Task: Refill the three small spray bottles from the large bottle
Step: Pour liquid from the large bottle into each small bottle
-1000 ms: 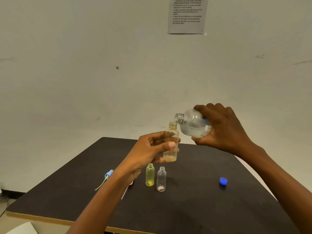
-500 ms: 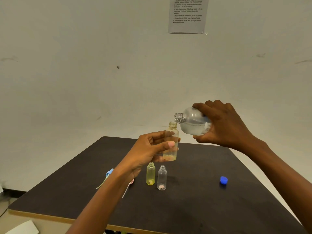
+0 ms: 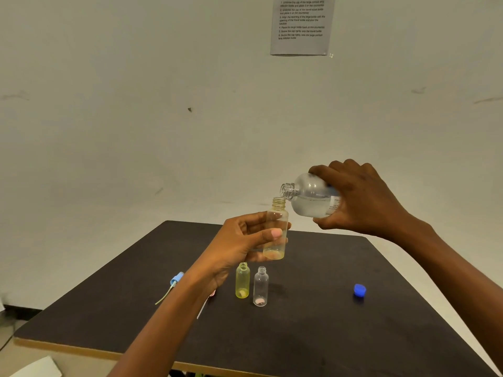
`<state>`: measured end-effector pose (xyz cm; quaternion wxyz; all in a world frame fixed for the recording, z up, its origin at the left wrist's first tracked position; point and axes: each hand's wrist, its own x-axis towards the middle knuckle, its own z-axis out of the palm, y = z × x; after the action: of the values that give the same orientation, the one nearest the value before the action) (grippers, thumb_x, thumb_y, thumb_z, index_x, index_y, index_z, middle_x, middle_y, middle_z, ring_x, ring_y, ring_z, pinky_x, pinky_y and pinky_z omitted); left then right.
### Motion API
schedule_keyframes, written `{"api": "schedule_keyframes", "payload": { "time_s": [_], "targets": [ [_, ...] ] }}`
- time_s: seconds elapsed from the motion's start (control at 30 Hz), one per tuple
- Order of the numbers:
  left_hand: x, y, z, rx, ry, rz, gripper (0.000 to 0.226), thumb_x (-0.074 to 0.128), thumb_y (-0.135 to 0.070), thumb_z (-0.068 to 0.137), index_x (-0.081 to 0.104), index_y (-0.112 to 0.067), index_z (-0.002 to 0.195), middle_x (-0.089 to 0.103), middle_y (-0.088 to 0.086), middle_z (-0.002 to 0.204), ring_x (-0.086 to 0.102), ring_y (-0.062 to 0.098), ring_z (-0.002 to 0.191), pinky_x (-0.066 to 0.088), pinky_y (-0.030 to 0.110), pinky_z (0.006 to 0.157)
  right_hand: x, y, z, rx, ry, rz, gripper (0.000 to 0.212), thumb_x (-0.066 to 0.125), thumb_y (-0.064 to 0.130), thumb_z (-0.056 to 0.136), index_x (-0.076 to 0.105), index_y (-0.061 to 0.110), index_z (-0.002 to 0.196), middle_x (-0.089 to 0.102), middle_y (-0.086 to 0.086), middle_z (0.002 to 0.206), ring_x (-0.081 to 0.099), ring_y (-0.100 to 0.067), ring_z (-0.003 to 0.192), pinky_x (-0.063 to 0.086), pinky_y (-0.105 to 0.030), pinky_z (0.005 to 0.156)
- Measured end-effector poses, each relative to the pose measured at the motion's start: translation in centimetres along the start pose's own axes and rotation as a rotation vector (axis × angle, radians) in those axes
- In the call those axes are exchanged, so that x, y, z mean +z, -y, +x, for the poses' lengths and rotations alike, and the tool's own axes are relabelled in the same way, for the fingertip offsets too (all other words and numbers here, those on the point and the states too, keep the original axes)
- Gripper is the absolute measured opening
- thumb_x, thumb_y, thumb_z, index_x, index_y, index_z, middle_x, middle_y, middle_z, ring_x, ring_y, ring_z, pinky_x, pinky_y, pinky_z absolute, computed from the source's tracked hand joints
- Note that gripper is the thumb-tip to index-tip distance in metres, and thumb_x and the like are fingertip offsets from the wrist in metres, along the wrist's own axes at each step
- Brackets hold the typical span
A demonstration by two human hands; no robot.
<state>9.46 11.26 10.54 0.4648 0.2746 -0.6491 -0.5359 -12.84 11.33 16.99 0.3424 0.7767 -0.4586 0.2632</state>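
Note:
My left hand [image 3: 239, 240] holds a small amber spray bottle [image 3: 276, 229] upright above the table, uncapped, with a little liquid at its bottom. My right hand [image 3: 359, 200] grips the large clear bottle [image 3: 307, 198], tilted on its side and about half full, its open mouth just above and right of the small bottle's neck. No stream shows between them. On the dark table [image 3: 313, 336] below stand a small yellow bottle [image 3: 242, 280] and a small clear bottle [image 3: 260, 286], both uncapped.
A blue cap [image 3: 359, 290] lies on the table's right side. A blue spray head with its tube [image 3: 174, 281] lies left of my forearm; a pink one [image 3: 211, 295] is partly hidden under it. A printed sheet [image 3: 300, 23] hangs on the wall.
The large bottle's mouth has dropped slightly and closed in on the small bottle's neck. My left hand has held the amber bottle nearly still.

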Motion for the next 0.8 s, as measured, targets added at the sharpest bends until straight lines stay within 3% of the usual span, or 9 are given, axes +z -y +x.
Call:
{"api": "schedule_keyframes", "payload": {
  "time_s": [0.8],
  "targets": [
    [-0.06, 0.01, -0.10, 0.016, 0.015, -0.049, 0.026, 0.063, -0.011, 0.083, 0.065, -0.022, 0.107, 0.074, -0.001, 0.104, 0.071, 0.017, 0.095, 0.059, 0.028, 0.070, -0.27, 0.05, 0.66, -0.009, 0.059, -0.024, 0.072, 0.063, 0.051, 0.051, 0.052, 0.023, 0.116, 0.057, 0.000, 0.088, 0.036, -0.015, 0.074, 0.026, -0.031, 0.068]
  ]
}}
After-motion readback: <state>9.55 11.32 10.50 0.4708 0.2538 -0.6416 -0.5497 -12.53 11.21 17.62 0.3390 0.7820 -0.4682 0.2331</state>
